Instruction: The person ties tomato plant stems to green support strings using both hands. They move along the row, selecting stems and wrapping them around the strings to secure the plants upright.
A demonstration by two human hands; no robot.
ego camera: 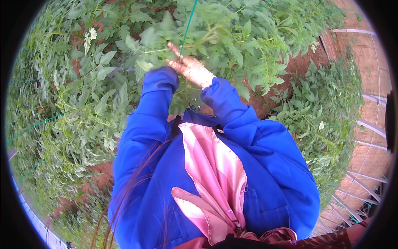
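My right hand (190,69) reaches into the leafy tops of tomato plants (230,46), palm turned down and index finger stretched out to the left. A taut green twine (188,26) comes down from above, crosses the index finger and passes in between the fingers, which hold it. Leaves and a stem around the fingertips are blurred. My left sleeve (160,77) ends just left of the right hand. The left hand itself is hidden behind its blue cuff and the foliage, so its grip does not show.
Dense tomato foliage (93,93) spreads to the left, with another green string (46,119) running through it. Reddish soil (306,67) shows at the right, beside more plants (314,93). Pale metal bars (374,128) stand along a tan wall at the far right. A pink scarf (214,165) hangs over my chest.
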